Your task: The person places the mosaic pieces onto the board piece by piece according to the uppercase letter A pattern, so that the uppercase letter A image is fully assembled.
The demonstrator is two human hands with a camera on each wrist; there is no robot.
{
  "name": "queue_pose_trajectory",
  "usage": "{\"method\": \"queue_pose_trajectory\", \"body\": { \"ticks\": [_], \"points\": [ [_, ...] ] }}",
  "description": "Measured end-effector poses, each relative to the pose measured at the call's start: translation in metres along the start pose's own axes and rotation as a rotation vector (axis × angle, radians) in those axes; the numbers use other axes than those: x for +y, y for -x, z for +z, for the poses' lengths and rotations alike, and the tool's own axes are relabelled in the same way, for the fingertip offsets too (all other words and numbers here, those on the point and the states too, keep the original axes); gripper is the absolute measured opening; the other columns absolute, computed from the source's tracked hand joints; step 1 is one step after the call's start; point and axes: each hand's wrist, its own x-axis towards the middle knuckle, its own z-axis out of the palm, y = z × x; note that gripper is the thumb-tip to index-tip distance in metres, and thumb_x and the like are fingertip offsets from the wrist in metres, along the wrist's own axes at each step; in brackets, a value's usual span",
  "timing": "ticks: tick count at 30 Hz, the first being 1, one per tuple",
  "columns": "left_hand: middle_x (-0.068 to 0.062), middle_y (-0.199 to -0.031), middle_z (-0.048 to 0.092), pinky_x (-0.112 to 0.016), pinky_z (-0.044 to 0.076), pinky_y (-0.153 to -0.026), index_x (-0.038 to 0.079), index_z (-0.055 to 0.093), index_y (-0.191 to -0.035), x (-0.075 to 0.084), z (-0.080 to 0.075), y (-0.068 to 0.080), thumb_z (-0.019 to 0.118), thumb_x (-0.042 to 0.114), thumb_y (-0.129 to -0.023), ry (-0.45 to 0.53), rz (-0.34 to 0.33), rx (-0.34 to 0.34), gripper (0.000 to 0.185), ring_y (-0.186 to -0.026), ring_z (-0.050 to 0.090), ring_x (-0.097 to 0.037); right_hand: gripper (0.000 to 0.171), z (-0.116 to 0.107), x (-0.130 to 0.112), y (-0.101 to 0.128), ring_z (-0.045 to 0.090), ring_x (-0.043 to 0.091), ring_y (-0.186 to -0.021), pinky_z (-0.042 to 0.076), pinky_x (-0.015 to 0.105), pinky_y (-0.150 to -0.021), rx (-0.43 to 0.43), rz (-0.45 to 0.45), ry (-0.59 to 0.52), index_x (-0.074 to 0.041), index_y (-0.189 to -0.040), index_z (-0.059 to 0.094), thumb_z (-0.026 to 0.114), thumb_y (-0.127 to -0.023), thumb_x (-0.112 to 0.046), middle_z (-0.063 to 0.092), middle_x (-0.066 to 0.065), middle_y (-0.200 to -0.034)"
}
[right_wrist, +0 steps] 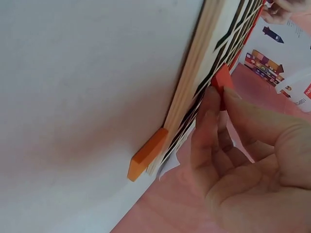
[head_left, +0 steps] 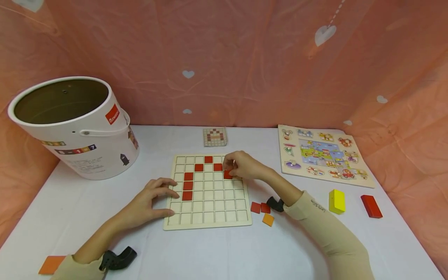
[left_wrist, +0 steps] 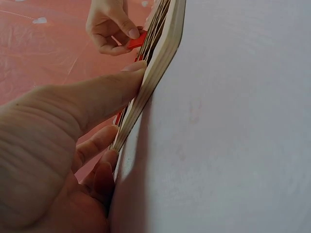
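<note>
A pale wooden grid board lies mid-table with several red square tiles set in its cells. Between thumb and fingers, my right hand pinches a red tile over the upper right of the grid. My left hand rests at the board's left edge; its thumb and fingers touch the rim, spread and loosely bent. Beyond the board lies a small pattern card. To the board's right are two loose red tiles and an orange tile.
A large white bucket stands at the back left. At the back right lies a wooden picture puzzle, with a yellow block and a red block in front. An orange piece is partly under the left sleeve.
</note>
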Motion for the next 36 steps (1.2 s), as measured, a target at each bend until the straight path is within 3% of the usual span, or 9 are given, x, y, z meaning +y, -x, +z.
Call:
{"method": "queue_pose_trajectory", "body": {
  "ticks": [6,12,16,21,27,36],
  "points": [
    [0.000,-0.136,0.051,-0.032,0.034,-0.105,0.024,0.072,-0.106,0.001,0.000,0.000,0.087,0.029,-0.076,-0.002,-0.005,-0.002,0.034,-0.127,0.039,-0.024,0.011,0.004,-0.001,0.001,0.058,0.015,-0.080,0.049,0.026,-0.073,0.037,0.005,0.120,-0.004,-0.087,0.073,0.072,-0.084,0.006,0.066,0.004,-0.084],
    [0.001,-0.136,0.051,-0.033,0.034,-0.104,0.025,0.072,-0.107,0.001,-0.002,0.001,0.087,0.029,-0.076,-0.001,0.007,-0.003,0.034,-0.125,0.038,-0.020,0.011,0.005,-0.005,0.008,0.055,0.015,-0.079,0.047,0.028,-0.072,0.077,0.007,0.205,-0.005,-0.088,0.072,0.073,-0.083,0.005,0.063,0.001,-0.083],
    [0.001,-0.136,0.051,-0.037,0.035,-0.104,0.025,0.072,-0.107,0.000,-0.002,0.001,0.087,0.030,-0.076,-0.002,0.012,-0.006,0.035,-0.124,0.038,-0.018,0.008,0.000,-0.006,0.031,0.055,0.016,-0.080,0.048,0.029,-0.073,0.064,0.007,0.087,-0.003,-0.091,0.071,0.073,-0.086,0.002,0.064,0.001,-0.085],
    [0.000,-0.136,0.051,-0.045,0.036,-0.104,0.025,0.071,-0.108,0.001,-0.002,0.001,0.086,0.030,-0.076,-0.004,0.017,-0.007,0.035,-0.124,0.038,-0.018,0.017,0.000,0.002,0.072,0.057,0.019,-0.086,0.049,0.029,-0.075,-0.033,0.037,-0.078,-0.003,-0.102,0.069,0.073,-0.086,0.002,0.065,0.003,-0.094],
    [0.000,-0.136,0.051,-0.048,0.036,-0.104,0.025,0.071,-0.107,0.003,0.000,-0.001,0.086,0.030,-0.077,-0.005,0.002,-0.012,0.035,-0.125,0.038,-0.020,0.029,0.007,0.013,0.110,0.057,0.021,-0.091,0.049,0.029,-0.079,-0.077,0.092,-0.106,-0.004,-0.110,0.065,0.077,-0.084,-0.001,0.062,0.002,-0.101],
    [0.001,-0.137,0.051,-0.043,0.036,-0.104,0.026,0.071,-0.108,0.001,-0.001,0.001,0.086,0.033,-0.078,-0.009,0.005,-0.009,0.034,-0.126,0.037,-0.021,0.027,0.020,0.010,0.116,0.057,0.019,-0.093,0.051,0.029,-0.085,-0.061,0.094,-0.105,-0.007,-0.107,0.064,0.076,-0.085,0.001,0.062,-0.001,-0.102]
  ]
}}
